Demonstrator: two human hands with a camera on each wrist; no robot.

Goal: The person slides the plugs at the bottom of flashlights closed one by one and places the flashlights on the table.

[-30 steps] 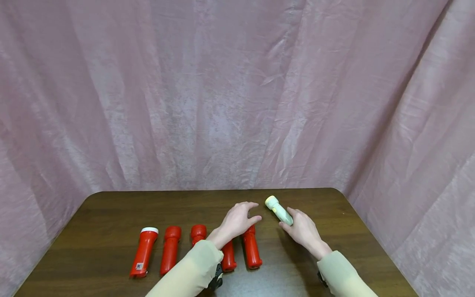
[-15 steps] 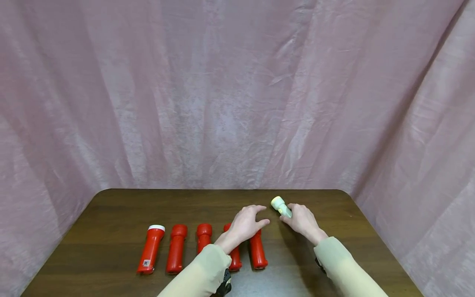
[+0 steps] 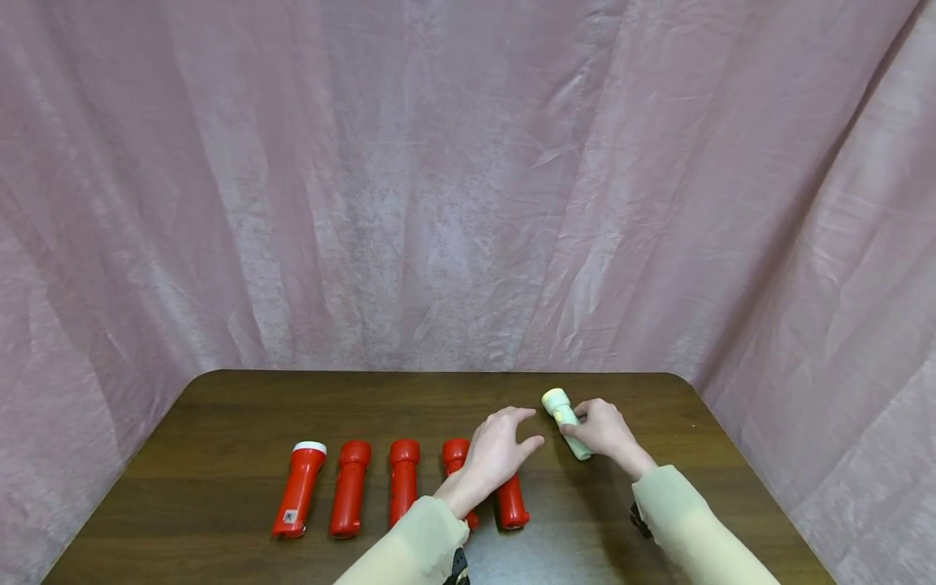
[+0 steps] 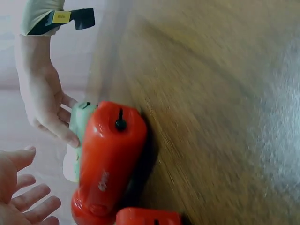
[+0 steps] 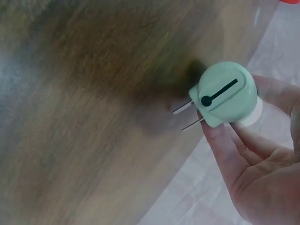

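Note:
My right hand (image 3: 601, 426) pinches a pale green flashlight (image 3: 557, 403) around its middle, thumb on one side and fingers on the other. Its yellow-rimmed head points toward the back of the table. In the right wrist view the flashlight's tail (image 5: 229, 96) faces the camera, with two metal prongs sticking out beside it. My left hand (image 3: 497, 447) hovers with fingers spread and nothing in them, above the two rightmost red flashlights. It partly covers one red flashlight (image 3: 455, 453) and the head of the other red flashlight (image 3: 513, 504).
Three more red flashlights lie in the row to the left: a white-rimmed one (image 3: 296, 491), a second flashlight (image 3: 349, 491) and a third flashlight (image 3: 404, 479). The brown wooden table (image 3: 219, 422) ends at a pink curtain (image 3: 439, 203) behind and to the right.
The right hand's grip now sits at the green flashlight's middle, with the tail showing below it; the flashlight is turned a little straighter. The left hand has shifted slightly right.

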